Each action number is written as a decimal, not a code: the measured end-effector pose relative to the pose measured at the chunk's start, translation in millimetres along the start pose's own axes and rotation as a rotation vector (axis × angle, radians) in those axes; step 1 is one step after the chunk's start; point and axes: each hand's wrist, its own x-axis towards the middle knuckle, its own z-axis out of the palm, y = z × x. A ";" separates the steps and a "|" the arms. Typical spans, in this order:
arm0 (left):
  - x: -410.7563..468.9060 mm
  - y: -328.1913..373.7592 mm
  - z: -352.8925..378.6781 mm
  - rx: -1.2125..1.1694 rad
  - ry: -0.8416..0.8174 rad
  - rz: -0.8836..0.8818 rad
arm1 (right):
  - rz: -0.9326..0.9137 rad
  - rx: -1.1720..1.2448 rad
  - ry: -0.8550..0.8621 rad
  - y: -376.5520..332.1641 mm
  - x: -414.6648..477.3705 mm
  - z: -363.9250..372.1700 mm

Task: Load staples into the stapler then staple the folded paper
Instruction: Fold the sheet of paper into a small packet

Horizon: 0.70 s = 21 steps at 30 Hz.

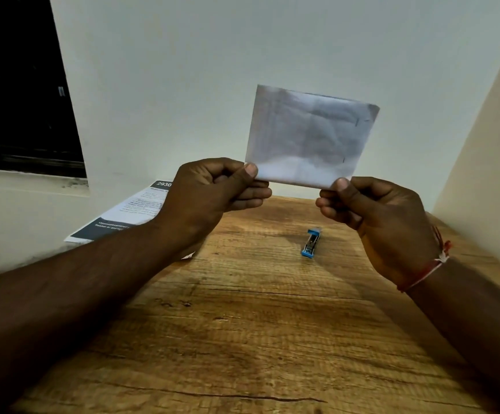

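Note:
I hold the folded white paper [310,135] upright in front of the wall, above the table. My left hand [212,189] pinches its lower left corner between thumb and fingers. My right hand [374,210] pinches its lower right corner the same way. Two small dark staple marks show near the paper's right edge. The small blue stapler [311,243] lies on the wooden table [242,324] below and between my hands, untouched, its long axis pointing away from me.
A printed sheet with a dark header and footer [129,210] lies at the table's far left edge, partly under my left forearm. White walls close in behind and to the right. A dark window sits at the upper left.

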 end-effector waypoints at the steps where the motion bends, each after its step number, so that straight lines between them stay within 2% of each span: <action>1: 0.4 0.3 -0.1 -0.015 0.010 -0.007 | -0.010 -0.012 -0.004 0.8 0.0 -0.3; 7: 2.3 2.5 -2.1 -0.090 0.057 -0.073 | -0.061 -0.131 -0.040 2.6 -5.4 0.9; 15: 5.9 2.7 -8.5 -0.125 0.139 -0.053 | 0.003 0.054 -0.093 9.7 -1.8 -1.9; 16: 6.5 3.2 -10.7 -0.086 0.150 -0.018 | 0.014 0.091 -0.091 9.2 -0.4 -2.5; 18: 6.8 4.3 -15.8 0.137 0.169 0.114 | -0.002 0.122 -0.056 6.3 2.7 -5.2; 21: 3.8 8.3 -18.4 0.505 0.121 0.401 | -0.151 -0.131 0.027 0.8 1.8 -9.6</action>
